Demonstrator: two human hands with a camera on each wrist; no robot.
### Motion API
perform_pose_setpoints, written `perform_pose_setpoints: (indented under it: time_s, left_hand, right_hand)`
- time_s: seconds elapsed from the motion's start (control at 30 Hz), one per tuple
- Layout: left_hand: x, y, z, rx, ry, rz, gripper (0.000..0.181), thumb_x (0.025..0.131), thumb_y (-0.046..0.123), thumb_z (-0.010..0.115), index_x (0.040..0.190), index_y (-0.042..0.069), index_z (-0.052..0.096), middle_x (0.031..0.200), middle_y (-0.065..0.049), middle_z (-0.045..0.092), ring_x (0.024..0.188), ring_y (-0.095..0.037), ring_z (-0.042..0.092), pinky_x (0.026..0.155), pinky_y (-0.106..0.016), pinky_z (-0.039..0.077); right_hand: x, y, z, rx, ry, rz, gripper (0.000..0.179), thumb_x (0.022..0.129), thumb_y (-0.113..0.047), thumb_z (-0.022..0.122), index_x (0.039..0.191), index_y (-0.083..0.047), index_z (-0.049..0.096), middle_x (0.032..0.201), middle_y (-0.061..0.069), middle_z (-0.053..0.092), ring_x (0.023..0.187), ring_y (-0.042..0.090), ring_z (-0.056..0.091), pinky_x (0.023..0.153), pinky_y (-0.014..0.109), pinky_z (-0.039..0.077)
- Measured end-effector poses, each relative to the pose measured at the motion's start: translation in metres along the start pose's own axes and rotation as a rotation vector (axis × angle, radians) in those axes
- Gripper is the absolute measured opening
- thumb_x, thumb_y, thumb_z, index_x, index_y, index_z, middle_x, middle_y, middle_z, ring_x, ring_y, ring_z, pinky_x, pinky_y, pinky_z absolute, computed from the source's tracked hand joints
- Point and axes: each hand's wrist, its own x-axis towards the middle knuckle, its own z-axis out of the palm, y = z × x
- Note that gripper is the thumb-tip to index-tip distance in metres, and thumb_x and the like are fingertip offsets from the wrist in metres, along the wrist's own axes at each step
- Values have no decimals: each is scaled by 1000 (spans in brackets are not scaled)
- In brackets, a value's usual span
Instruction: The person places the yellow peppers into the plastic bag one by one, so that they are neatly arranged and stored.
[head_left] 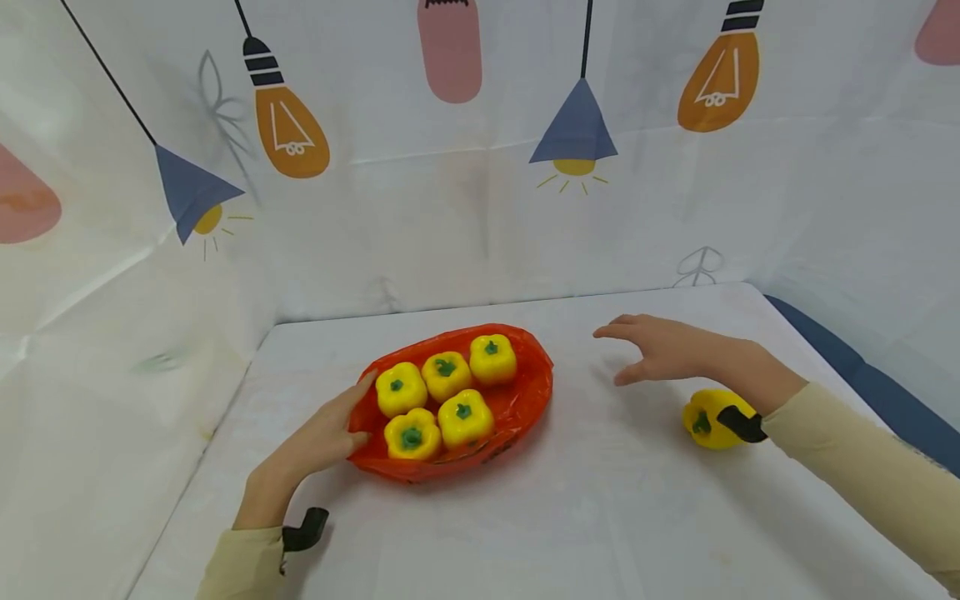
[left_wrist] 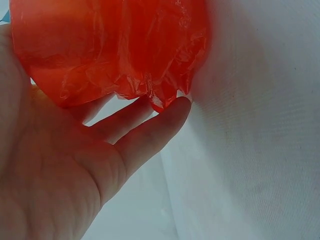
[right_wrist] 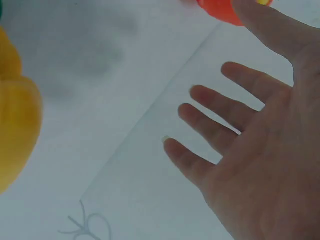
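My left hand (head_left: 322, 437) grips the left side of an oval tray wrapped in red plastic (head_left: 525, 408). The thumb lies over its rim, and the other fingers (left_wrist: 155, 135) reach along the crinkled underside. Several yellow bell peppers (head_left: 465, 419) with green stems sit in the tray, mostly toward its left and middle. To the right of the tray, my right hand (head_left: 667, 350) hovers above the table, fingers apart and holding nothing. Another yellow bell pepper (head_left: 712, 417) lies on its side below my right wrist, partly hidden by a dark wrist strap.
A white cloth covers the table (head_left: 480, 533). White sheeting (head_left: 420, 225) printed with lamps and bulbs hangs behind and at both sides. Something dark blue (head_left: 870, 375) runs along the table's right edge.
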Motion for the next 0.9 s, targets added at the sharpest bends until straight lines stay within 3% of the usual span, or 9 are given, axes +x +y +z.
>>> perform_pose_setpoints:
  time_s: [0.13, 0.3, 0.43, 0.67, 0.9]
  left_hand:
    - [0, 0, 0, -2, -5, -11, 86, 87, 7, 58, 161, 13, 13, 163, -18, 26, 147, -43, 30, 114, -63, 35]
    - [0, -1, -1, -4, -12, -23, 86, 88, 8, 58, 161, 14, 13, 164, -18, 25, 147, -43, 29, 114, -63, 34]
    - [0, -2, -1, -4, -15, -22, 86, 89, 9, 58, 161, 15, 12, 164, -18, 24, 148, -43, 27, 114, -63, 34]
    - [0, -2, -2, -8, -18, -23, 86, 89, 10, 58, 161, 16, 11, 164, -18, 23, 148, -44, 26, 114, -65, 32]
    - [0, -2, -1, -6, -21, -27, 85, 89, 10, 58, 161, 15, 12, 164, -19, 24, 148, -44, 27, 114, -65, 32]
  right_hand:
    - [-13, 9, 1, 36, -107, 48, 79, 80, -51, 76, 147, -21, 47, 151, 15, 46, 137, 41, 42, 107, 67, 40]
    - [-32, 14, 6, 46, -238, 135, 83, 77, -43, 81, 148, -18, 46, 150, 22, 45, 133, 48, 42, 102, 70, 40]
    - [-48, 18, 10, 40, -296, 173, 82, 75, -36, 83, 147, -17, 47, 148, 23, 45, 122, 43, 48, 96, 67, 45]
    - [-65, 31, 19, 30, -314, 201, 84, 67, -22, 89, 142, -18, 51, 132, 13, 52, 108, 29, 52, 83, 52, 58]
    - [-74, 43, 31, 16, -240, 157, 72, 63, -6, 87, 129, -13, 59, 114, 2, 57, 98, 22, 52, 79, 41, 60]
